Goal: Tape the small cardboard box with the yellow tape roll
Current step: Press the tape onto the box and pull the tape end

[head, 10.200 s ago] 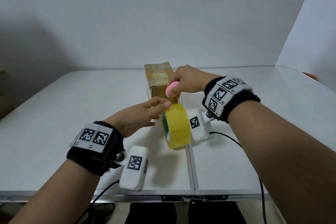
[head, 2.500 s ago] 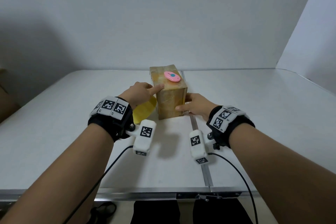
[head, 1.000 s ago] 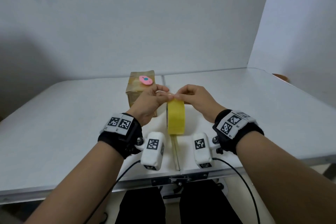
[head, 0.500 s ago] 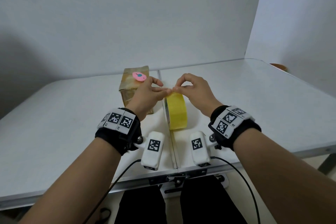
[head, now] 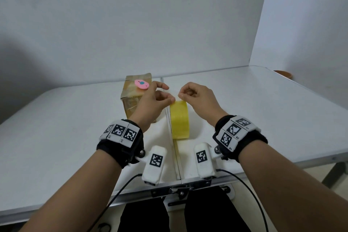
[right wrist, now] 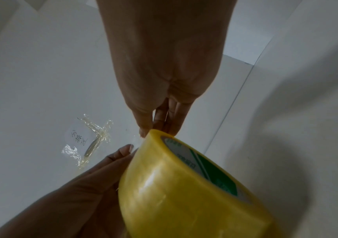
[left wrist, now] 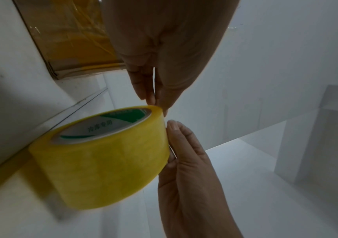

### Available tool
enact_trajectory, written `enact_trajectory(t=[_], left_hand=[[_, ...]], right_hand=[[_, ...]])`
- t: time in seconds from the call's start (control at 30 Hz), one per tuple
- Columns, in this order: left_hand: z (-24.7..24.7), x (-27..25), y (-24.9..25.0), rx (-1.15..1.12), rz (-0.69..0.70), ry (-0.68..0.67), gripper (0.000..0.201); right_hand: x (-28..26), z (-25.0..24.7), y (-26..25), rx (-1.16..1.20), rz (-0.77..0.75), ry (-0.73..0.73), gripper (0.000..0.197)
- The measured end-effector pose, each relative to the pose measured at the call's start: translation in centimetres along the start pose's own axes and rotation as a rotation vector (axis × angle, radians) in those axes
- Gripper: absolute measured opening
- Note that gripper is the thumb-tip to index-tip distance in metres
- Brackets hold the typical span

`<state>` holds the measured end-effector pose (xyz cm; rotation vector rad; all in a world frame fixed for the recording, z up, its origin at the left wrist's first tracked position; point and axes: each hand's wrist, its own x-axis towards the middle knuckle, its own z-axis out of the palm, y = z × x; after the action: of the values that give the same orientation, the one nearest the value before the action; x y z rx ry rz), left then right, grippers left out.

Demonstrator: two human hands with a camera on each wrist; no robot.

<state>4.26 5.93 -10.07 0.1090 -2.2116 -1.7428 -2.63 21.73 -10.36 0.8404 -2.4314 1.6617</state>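
Note:
The small cardboard box (head: pixel 131 100), wrapped in glossy tape, stands on the table (head: pixel 56 128) left of the centre seam, and a pink cutter (head: pixel 141 84) lies on its top. The yellow tape roll (head: pixel 179 119) stands on its edge just right of the box. My left hand (head: pixel 172 100) pinches the top of the roll with thumb and forefinger. My right hand (head: pixel 179 97) pinches the same spot from the right with curled fingers. In the left wrist view my left hand (left wrist: pixel 153 99) meets the roll (left wrist: pixel 102 153) at its rim. I cannot make out a loose tape end.
A crumpled scrap of clear tape with a paper label (right wrist: pixel 88 140) lies on the table beyond the roll. The table's centre seam (head: pixel 174 152) runs under the roll towards me. A brown object (head: pixel 282 74) sits at the far right edge. White walls close the back and right.
The roll, flat left of the box 2.5 s ago, stands on edge right of it with both hands at its top. In the last half second the fingertips drew slightly apart.

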Motion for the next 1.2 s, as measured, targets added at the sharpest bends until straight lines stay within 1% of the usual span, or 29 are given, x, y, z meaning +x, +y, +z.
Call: enact_trajectory(t=[0.1, 0.2, 0.27, 0.33, 0.37, 0.43, 0.5, 0.53, 0.67, 0.73, 0.83, 1.0, 1.1, 1.2], left_hand=[[0.2, -0.2, -0.2, 0.005, 0.006, 0.044, 0.03], [0.1, -0.1, -0.6, 0.006, 0.026, 0.076, 0.026], [0.0, 0.1, -0.6, 0.012, 0.033, 0.065, 0.023], [-0.1, 0.1, -0.5, 0.032, 0.04, 0.046, 0.016], [-0.1, 0.1, -0.5, 0.041, 0.046, 0.036, 0.01], [-0.2, 0.1, -0.3, 0.037, 0.052, 0.015, 0.002], [-0.2, 0.1, -0.2, 0.021, 0.052, 0.004, 0.009], [-0.2, 0.1, -0.2, 0.018, 0.049, 0.005, 0.011], [-0.2, 0.0, -0.4, 0.058, 0.04, 0.026, 0.013], [-0.2, 0.0, -0.5, 0.114, 0.05, 0.045, 0.012], [0.0, 0.4, -0.5, 0.275, 0.092, 0.086, 0.01], [0.1, 1.0, 0.2, 0.577, 0.168, 0.083, 0.013], [0.1, 1.1, 0.5, 0.639, 0.191, 0.086, 0.01], [0.5, 0.9, 0.6, 0.659, 0.199, 0.087, 0.013]], right_hand=[[-0.2, 0.1, 0.2, 0.032, 0.021, 0.022, 0.015], [-0.4, 0.1, 0.5, 0.072, 0.044, 0.02, 0.019], [-0.3, 0.0, 0.4, 0.081, 0.054, 0.007, 0.03], [-0.2, -0.1, 0.2, 0.08, 0.057, -0.006, 0.041], [-0.1, -0.2, 0.2, 0.078, 0.054, -0.011, 0.041], [-0.2, -0.3, 0.2, 0.086, 0.047, -0.019, 0.027], [-0.4, -0.3, 0.2, 0.084, 0.036, -0.022, 0.012], [-0.5, -0.2, 0.2, 0.084, 0.033, -0.023, 0.01], [-0.6, -0.2, 0.2, 0.048, 0.008, -0.03, 0.015], [-0.6, -0.2, 0.1, 0.031, -0.002, -0.033, 0.016], [-0.5, -0.2, -0.1, 0.008, 0.001, -0.026, 0.017], [-0.1, -0.4, -0.6, -0.07, 0.007, -0.029, 0.016], [0.0, -0.5, -0.9, -0.092, 0.009, -0.036, 0.015], [-0.1, -0.5, -1.1, -0.103, 0.007, -0.051, 0.013]])
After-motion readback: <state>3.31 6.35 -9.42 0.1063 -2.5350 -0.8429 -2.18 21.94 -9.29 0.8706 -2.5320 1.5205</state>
